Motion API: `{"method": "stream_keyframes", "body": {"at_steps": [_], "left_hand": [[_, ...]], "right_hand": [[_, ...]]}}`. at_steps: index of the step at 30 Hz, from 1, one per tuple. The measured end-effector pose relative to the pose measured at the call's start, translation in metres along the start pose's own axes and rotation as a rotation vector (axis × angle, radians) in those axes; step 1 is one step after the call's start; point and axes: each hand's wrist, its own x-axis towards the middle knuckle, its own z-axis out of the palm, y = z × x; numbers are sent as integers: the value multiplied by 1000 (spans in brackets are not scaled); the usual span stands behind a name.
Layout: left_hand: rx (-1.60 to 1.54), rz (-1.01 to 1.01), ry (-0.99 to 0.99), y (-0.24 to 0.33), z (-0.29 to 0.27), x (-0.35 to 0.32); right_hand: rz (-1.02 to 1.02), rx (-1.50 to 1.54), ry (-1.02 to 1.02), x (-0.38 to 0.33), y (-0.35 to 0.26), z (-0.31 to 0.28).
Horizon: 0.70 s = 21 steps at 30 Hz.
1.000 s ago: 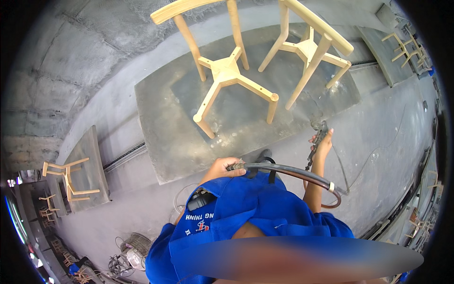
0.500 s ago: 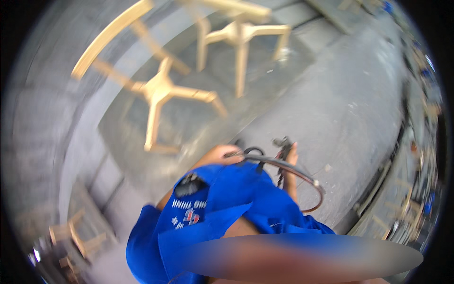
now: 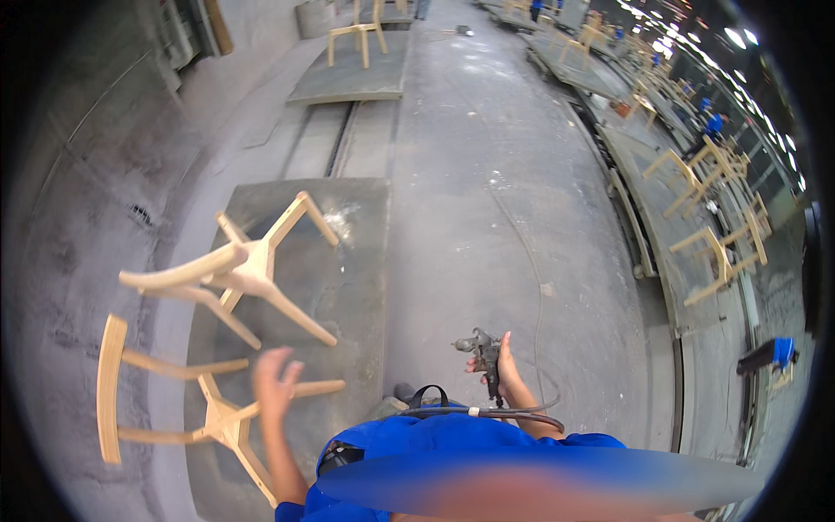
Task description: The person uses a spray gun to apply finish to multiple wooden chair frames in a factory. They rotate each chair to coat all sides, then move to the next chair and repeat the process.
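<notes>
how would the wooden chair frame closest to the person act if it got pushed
The chair frame is probably stiff, since its parts look like solid, joined wood. Being open, with no seat panel showing, it may be light for its size. Its supports spread wide, so a gentle low push might slide it over the grey board rather than tip it.

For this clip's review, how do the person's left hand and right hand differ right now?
The left hand is open with nothing visible in it; the right hand grips a grey spray gun.
The left hand appears over the grey platform; the right hand appears over the floor.
The left hand looks blurred; the right hand looks sharper.
Both are bare.
</notes>
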Motion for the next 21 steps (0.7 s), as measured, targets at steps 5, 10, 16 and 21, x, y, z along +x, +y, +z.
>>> {"method": "stream_keyframes", "body": {"at_steps": [5, 10, 16, 21], "left_hand": [[289, 125, 390, -23, -92, 119], [447, 347, 323, -29, -120, 210], [467, 283, 198, -45, -95, 216], [505, 298, 286, -29, -85, 212]], "right_hand": [[-79, 188, -117, -21, 2, 8], [-168, 102, -132, -40, 0, 6], [-167, 196, -78, -47, 1, 10], [-45, 3, -34, -16, -30, -11]]}}
